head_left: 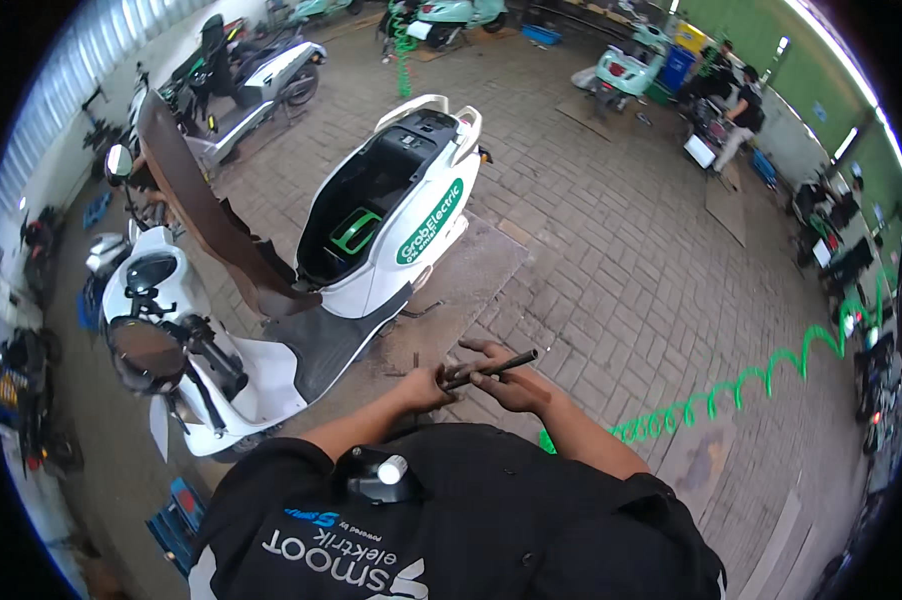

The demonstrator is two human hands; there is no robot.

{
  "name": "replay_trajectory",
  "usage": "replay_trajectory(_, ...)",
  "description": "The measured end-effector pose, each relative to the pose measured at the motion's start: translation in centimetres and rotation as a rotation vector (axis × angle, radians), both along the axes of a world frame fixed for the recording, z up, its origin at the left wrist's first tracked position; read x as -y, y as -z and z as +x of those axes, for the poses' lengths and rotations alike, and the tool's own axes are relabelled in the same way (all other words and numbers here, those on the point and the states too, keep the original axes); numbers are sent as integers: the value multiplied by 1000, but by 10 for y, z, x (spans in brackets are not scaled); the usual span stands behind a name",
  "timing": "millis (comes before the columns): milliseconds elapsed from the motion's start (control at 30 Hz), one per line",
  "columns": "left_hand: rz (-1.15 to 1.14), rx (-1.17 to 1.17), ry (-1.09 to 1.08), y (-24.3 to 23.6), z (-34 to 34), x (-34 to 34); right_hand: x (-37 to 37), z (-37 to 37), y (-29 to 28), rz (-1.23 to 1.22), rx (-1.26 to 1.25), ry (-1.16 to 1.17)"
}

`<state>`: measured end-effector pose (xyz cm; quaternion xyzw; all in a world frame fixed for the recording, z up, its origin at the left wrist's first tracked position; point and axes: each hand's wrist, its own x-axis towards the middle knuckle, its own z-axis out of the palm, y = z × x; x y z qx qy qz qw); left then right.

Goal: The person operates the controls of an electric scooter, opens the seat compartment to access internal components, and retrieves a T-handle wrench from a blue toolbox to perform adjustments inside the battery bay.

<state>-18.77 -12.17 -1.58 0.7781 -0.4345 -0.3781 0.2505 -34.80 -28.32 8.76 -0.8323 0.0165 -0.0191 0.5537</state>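
In front of my chest I hold a slim dark rod (pixel 506 363), tilted up toward its right end. My left hand (pixel 429 388) is closed around its left end. My right hand (pixel 511 385) has the rod lying across it, thumb over the rod and fingers reaching out beyond it. Just ahead stands a white electric scooter (pixel 371 290) with its brown seat (pixel 196 200) tipped up. Its black storage well (pixel 371 190) lies open, and a green handle (pixel 355 232) shows inside. Neither hand touches the scooter.
A coiled green air hose (pixel 711 405) stretches across the paving at my right. A blue crate (pixel 176 520) sits at lower left. Other scooters (pixel 631 70) line the far side, and a person (pixel 746 110) stands at one at far right. Another green coil (pixel 403 60) hangs ahead.
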Motion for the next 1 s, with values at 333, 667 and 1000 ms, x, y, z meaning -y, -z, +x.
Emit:
replay_trajectory(333, -102, 115, -129, -26, 117, 194, 176, 110, 28, 32, 184, 217)
replay_trajectory(667, 2, 274, -121, -116, 218, 309, 304, 214, 20, 325, 305, 242)
replay_trajectory(1000, -554, -249, -1162, -106, 317, 335, 392, 375, 72, -247, -14, -557)
